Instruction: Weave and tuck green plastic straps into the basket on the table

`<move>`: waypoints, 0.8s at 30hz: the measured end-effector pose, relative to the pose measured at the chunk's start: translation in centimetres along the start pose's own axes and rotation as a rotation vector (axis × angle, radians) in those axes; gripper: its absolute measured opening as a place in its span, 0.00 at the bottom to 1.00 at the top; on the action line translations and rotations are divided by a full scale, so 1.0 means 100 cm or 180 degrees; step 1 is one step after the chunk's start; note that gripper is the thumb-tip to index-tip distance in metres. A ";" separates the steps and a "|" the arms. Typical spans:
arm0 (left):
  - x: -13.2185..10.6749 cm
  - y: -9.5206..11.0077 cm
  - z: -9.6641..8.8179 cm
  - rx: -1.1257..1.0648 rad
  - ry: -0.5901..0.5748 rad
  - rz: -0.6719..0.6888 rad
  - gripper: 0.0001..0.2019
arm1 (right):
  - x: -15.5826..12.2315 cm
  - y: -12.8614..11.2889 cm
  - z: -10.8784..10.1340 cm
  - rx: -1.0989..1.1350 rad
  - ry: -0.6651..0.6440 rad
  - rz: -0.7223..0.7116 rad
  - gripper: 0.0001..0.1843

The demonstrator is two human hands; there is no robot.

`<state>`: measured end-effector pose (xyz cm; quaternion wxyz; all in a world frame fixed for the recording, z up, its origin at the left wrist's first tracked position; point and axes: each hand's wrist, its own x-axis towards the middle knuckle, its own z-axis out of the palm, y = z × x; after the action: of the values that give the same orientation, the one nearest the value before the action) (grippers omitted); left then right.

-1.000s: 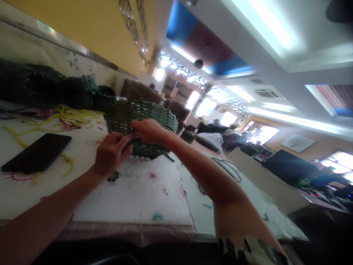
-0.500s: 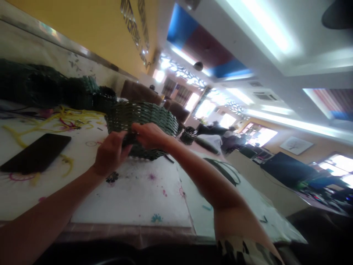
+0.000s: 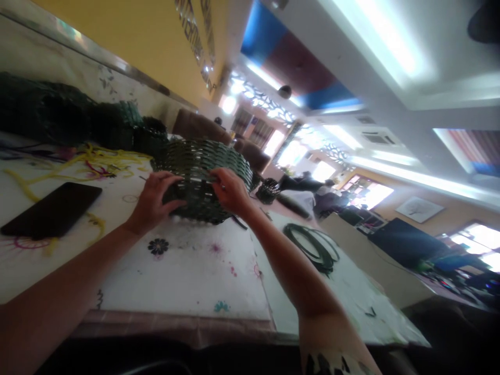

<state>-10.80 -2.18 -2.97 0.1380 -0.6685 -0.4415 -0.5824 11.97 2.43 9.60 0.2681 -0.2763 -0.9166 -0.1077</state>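
Looks like adjusting the woven basket (image 3: pixel 213 153) mid-frame, with fingers wide on left hand (image 3: pixel 150 200), narrow on right hand (image 3: pixel 232 194) (can't tell if gripping). Probably calls for steadying it next.

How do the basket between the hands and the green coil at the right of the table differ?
Form: the basket is woven into a close wall, while the coil is loose loops. Pose: the basket rises from the table, whereas the coil lies flat. Handling: the left hand and right hand are at the basket; neither touches the coil. Both look dark green.
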 end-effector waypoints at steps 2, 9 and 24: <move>0.002 -0.002 -0.001 -0.0162 -0.0046 -0.0023 0.27 | -0.012 0.022 0.005 -0.0026 0.0622 0.0462 0.16; 0.003 -0.007 0.000 -0.0237 0.0040 -0.0099 0.35 | -0.039 0.084 0.045 0.1168 0.1163 0.1977 0.38; 0.000 -0.014 0.009 -0.0260 0.0210 0.0115 0.27 | -0.050 0.068 0.055 0.1159 0.1364 0.1917 0.38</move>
<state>-11.28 -0.74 -3.71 0.1356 -0.6619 -0.4004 -0.6190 17.02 7.69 2.60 0.5170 -0.4515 -0.7223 0.0845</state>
